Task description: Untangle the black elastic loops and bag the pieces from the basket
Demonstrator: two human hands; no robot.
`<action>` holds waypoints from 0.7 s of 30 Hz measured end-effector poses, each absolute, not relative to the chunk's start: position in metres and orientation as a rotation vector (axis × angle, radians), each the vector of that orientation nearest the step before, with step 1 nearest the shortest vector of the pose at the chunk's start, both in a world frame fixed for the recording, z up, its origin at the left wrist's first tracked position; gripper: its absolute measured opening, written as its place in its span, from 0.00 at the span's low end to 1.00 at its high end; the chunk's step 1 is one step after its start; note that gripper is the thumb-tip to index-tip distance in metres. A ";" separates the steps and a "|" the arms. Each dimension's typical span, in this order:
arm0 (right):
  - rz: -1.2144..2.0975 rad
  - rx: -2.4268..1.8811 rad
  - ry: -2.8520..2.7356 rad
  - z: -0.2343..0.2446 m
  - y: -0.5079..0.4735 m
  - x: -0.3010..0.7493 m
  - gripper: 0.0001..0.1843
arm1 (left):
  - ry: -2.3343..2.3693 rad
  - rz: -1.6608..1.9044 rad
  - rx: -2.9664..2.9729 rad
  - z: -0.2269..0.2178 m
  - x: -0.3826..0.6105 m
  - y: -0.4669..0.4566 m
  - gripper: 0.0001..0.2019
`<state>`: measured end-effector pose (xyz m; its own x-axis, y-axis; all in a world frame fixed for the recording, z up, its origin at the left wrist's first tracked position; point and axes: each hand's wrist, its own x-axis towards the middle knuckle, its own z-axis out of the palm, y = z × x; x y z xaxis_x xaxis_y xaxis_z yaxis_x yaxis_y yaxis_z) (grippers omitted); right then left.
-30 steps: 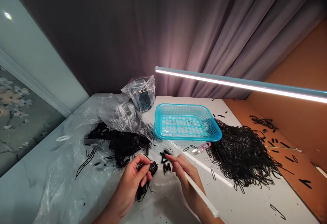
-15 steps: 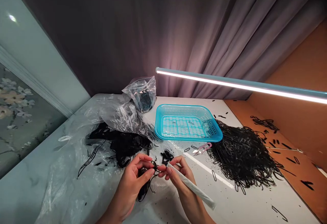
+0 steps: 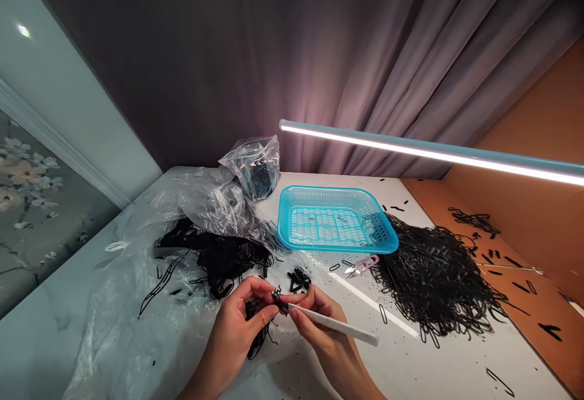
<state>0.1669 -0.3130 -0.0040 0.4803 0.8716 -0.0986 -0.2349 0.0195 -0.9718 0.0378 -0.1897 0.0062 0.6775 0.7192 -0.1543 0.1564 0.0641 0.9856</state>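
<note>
My left hand (image 3: pixel 239 327) is closed in a pinch on a small bundle of black elastic loops (image 3: pixel 258 318) that hangs below the fingers. My right hand (image 3: pixel 314 318) is closed on a thin white stick (image 3: pixel 337 326), whose tip meets a small black piece at the left fingertips. Both hands hover over crumpled clear plastic (image 3: pixel 137 303) near the front of the white table (image 3: pixel 424 363). A small heap of black clips (image 3: pixel 298 279) lies just beyond my fingers.
A turquoise mesh basket (image 3: pixel 385 239) stands behind the hands. A large pile of black loops (image 3: pixel 433 275) lies to its right, with pink snips (image 3: pixel 360 264) beside it. A black tangle (image 3: pixel 219 257) and a clear bag (image 3: pixel 253 166) sit at left. A lit lamp bar (image 3: pixel 429 152) hangs overhead.
My right hand came in from the clip heap to meet my left hand, and the white stick has swung flatter, its tip now at the left fingertips.
</note>
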 end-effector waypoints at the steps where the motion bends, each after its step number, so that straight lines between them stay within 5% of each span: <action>1: 0.967 -1.258 -0.636 -0.004 -0.313 0.167 0.15 | 0.771 0.498 1.483 0.007 0.038 -0.190 0.08; 21: 0.896 -1.268 -0.632 -0.008 -0.310 0.160 0.13 | 0.622 0.573 1.273 -0.005 0.034 -0.191 0.05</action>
<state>0.1602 -0.3101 -0.0077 0.5269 0.8469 -0.0719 -0.2160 0.0516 -0.9750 0.0340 -0.1911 -0.0047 0.7066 0.6994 -0.1075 -0.0497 0.2006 0.9784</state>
